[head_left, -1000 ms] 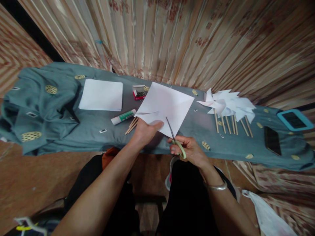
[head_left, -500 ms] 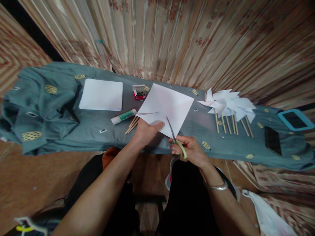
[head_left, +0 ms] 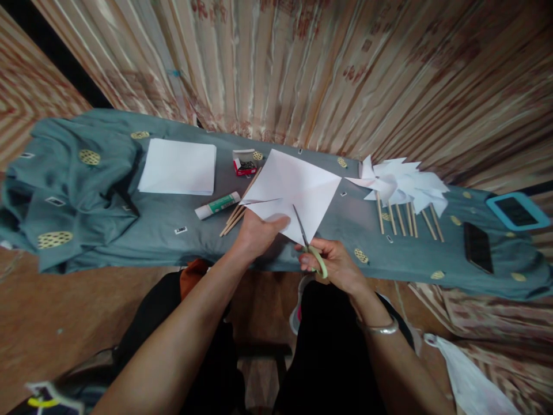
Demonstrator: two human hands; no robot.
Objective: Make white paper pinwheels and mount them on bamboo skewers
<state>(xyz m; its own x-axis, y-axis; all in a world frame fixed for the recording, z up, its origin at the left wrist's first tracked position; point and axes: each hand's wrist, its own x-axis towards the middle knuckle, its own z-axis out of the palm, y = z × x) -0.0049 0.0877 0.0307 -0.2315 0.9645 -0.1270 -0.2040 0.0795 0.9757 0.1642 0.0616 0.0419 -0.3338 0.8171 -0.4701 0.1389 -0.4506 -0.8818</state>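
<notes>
A square white sheet of paper (head_left: 298,178) is pinched in my left hand (head_left: 261,233), its thumb lying on top near the lower edge. One slit runs inward from the sheet's left corner. My right hand (head_left: 330,259) grips green-handled scissors (head_left: 318,260), whose dark blade lies over the paper from the near corner toward the middle. Whether the second blade is beneath the sheet is hidden. Several thin wooden sticks (head_left: 235,218) lie partly under the paper's left side.
A glue stick (head_left: 217,205), a small red box of dark pins (head_left: 245,163) and a paper stack (head_left: 178,166) lie left on the cloth-covered table (head_left: 173,248). Several paper pinwheels (head_left: 406,181) on sticks, a black phone (head_left: 478,246) and a blue-framed device (head_left: 518,211) lie right.
The paper has shifted slightly down and right, showing more of the sticks beside it. Both hands keep nearly the same place and hold.
</notes>
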